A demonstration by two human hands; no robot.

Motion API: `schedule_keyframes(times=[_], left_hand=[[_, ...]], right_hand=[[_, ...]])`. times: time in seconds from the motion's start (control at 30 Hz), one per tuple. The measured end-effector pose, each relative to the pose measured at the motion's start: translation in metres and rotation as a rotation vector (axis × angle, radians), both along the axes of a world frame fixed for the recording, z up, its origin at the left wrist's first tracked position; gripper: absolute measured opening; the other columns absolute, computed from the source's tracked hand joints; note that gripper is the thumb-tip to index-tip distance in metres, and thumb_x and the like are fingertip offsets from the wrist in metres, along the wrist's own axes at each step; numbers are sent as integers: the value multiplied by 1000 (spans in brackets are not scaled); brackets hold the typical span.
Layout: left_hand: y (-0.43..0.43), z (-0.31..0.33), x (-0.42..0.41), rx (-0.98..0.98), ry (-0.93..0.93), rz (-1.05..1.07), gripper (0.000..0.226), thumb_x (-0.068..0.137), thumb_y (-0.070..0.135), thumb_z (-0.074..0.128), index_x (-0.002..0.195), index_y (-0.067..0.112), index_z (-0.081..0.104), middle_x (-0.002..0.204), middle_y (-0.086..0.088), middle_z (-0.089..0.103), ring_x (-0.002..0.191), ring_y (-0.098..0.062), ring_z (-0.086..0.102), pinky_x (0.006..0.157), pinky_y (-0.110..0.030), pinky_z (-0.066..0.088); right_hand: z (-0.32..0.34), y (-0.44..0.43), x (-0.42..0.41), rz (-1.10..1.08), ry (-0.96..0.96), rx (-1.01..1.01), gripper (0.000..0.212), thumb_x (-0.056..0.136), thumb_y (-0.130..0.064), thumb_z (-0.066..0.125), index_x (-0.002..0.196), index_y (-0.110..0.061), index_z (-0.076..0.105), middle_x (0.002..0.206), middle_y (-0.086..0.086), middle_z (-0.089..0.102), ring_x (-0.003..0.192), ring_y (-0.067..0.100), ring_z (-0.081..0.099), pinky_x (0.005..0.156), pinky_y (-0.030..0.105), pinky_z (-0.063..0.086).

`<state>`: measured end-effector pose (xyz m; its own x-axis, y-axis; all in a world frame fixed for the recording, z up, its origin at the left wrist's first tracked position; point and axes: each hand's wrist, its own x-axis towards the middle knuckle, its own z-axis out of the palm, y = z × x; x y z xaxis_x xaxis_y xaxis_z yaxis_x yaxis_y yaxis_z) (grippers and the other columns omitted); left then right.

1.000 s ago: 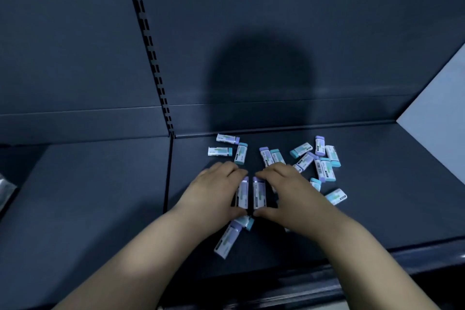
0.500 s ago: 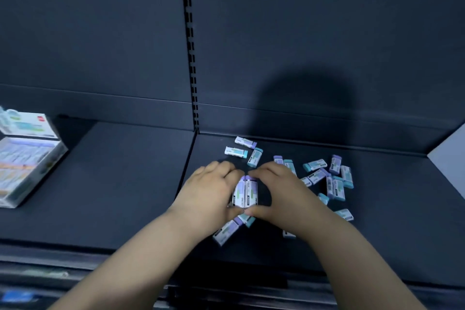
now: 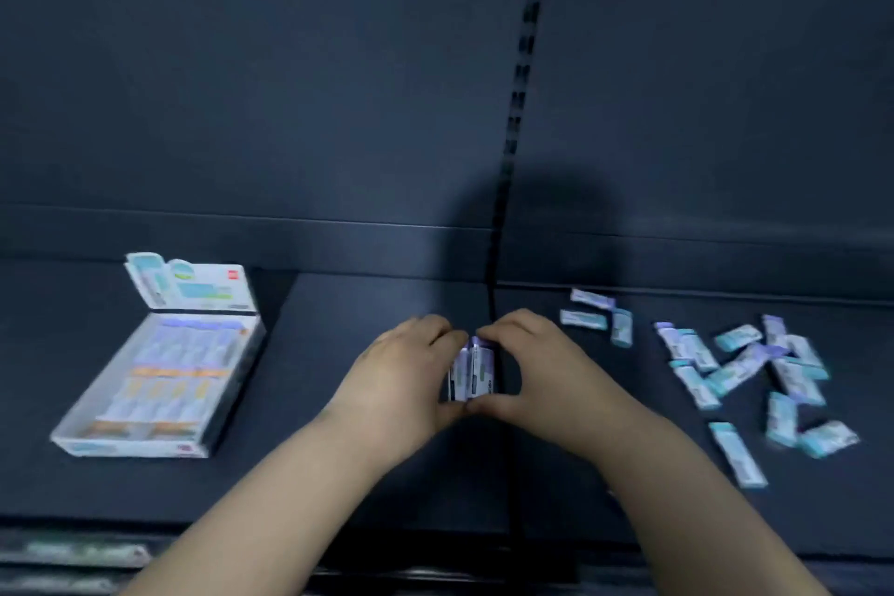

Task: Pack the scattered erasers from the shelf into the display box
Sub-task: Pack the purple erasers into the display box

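Both hands are curled round one small stack of erasers (image 3: 476, 370). The left hand (image 3: 406, 378) and right hand (image 3: 537, 373) meet thumb to thumb beneath it and fingertip to fingertip above, so only its purple-and-white wrappers show in the gap. The stack is well to the right of the display box (image 3: 130, 448), low over the shelf (image 3: 338, 474); whether it touches the shelf I cannot tell

The step in hand looks like carrying this squared-up handful across to the box. To do it well, I judge the squeeze should be even from both sides, so the small packets do not fan out or drop from the middle. The stack should go in with its long sides parallel to the box walls, lowered rather than dropped. The box interior is blurred, so where there is room cannot be read. Its lid flap (image 3: 193, 286) stands up at the far edge, leaving the top open

Much seems left to do: loose erasers (image 3: 740, 363) lie jumbled far to the right of the box, beyond the hands, some overlapping

The shelf is a dark, matt, flat deck. A dark back panel (image 3: 242, 87) rises behind the box, and a slotted upright (image 3: 520, 77) runs up it off to the box's right, with a soft shadow (image 3: 546, 218) beside that. The light is dim
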<state>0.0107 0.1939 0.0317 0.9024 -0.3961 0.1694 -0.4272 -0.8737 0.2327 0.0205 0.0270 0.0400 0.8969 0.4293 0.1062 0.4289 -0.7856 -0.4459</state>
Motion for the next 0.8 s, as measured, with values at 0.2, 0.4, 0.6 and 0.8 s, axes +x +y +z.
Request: schedule_keyframes(times=[0.2,0.4,0.6,0.8], left_hand=[[103,-1,5,46,15,-40,68,79,46,65,138,21,41,129,3,46,119,-16,44,100,-24,34],[160,-6,-1,-9,36,-47,71,86,52,55,145,25,27,139,9,34,127,-8,32,101,-15,22],[177,-11,0,-72,49,19,71,86,52,56,145,25,28,138,10,35,127,-8,32,101,-14,23],[193,-16,2,-62,37,134,70,54,49,85,112,14,67,100,2,65,89,-19,66,72,-24,53]], right_hand=[[-6,103,-4,-16,35,55,69,73,-47,72,132,-24,46,123,-12,43,117,4,39,104,21,34],[-8,158,-6,1,68,56,72,74,-46,72,136,-26,41,127,-14,41,118,1,37,104,18,32],[-11,176,1,31,74,50,73,73,-45,73,136,-24,42,126,-13,41,120,2,37,106,22,33],[-9,185,21,101,94,20,72,73,-44,73,135,-24,43,127,-12,41,120,3,37,106,19,32]])
